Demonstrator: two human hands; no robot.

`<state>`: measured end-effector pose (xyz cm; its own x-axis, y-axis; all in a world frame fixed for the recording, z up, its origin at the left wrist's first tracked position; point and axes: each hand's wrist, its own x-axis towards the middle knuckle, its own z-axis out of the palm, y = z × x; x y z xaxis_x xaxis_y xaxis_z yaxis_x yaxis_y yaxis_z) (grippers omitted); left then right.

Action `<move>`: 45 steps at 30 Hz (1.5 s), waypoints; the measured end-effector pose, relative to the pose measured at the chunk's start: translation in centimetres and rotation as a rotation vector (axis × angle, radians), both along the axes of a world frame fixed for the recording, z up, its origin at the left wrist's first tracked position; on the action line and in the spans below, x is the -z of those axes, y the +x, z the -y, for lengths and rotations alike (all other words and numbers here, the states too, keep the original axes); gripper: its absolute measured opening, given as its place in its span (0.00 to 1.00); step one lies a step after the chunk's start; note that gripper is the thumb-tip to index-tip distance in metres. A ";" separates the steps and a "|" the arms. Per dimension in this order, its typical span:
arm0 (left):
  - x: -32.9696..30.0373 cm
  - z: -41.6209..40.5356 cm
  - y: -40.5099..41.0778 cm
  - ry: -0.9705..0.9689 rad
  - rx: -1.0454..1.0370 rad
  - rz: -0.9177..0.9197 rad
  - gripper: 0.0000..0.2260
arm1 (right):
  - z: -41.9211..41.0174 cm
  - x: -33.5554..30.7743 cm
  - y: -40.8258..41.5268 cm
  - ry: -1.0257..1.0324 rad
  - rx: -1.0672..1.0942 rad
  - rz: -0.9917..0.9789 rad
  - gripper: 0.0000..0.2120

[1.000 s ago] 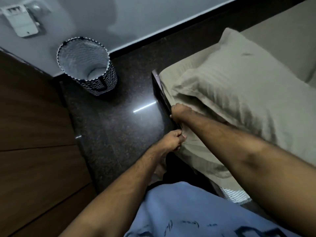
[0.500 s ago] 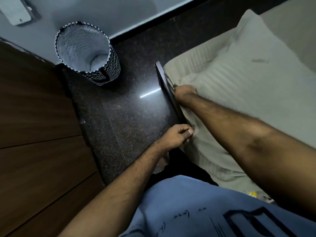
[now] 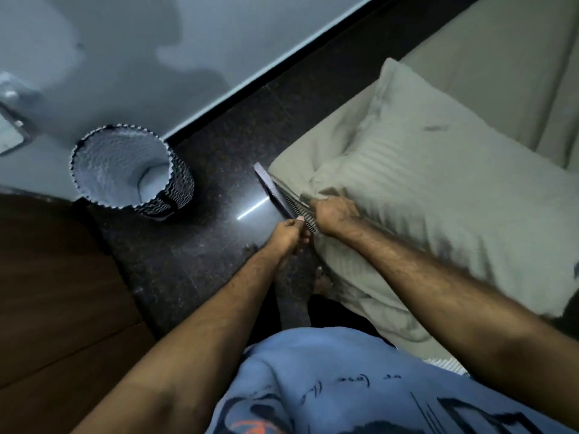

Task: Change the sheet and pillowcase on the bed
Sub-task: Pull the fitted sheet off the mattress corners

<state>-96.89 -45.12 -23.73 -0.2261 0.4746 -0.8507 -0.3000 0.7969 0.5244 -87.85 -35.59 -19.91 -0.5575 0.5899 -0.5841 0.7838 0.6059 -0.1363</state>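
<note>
A beige striped pillow [image 3: 438, 195] lies at the bed's corner on a beige sheet [image 3: 300, 158]. My right hand [image 3: 335, 214] grips a bunch of the sheet at the bed's side edge, right below the pillow's corner. Beside it, my left hand [image 3: 289, 234] curls its fingers round the striped mattress edge [image 3: 302, 211] next to the dark bed frame [image 3: 266, 183], thumb on top. More sheet hangs rumpled down the side [image 3: 376, 308]. What lies under my left fingers is hidden.
A patterned laundry basket [image 3: 125, 170] stands on the dark stone floor [image 3: 188, 261] by the grey wall. A wooden panel [image 3: 56, 292] runs along the left. A padded headboard [image 3: 501, 57] backs the bed. My bare foot [image 3: 322, 283] is by the bed.
Both hands have moved along the bed's side toward its corner. My left hand has closed up next to my right, and the striped mattress edge now shows between them.
</note>
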 end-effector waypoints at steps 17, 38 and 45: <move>5.5 -11.3 -8.1 -0.012 -0.619 0.586 0.27 | 2.1 0.1 -1.6 0.010 0.348 -0.022 0.12; 0.1 -10.8 -7.6 0.449 0.099 -0.015 0.08 | -6.4 -1.0 -5.8 0.104 0.944 -0.525 0.10; 0.0 -10.4 -6.9 0.485 0.290 0.003 0.20 | -10.5 1.0 -8.7 -0.144 0.990 -0.265 0.27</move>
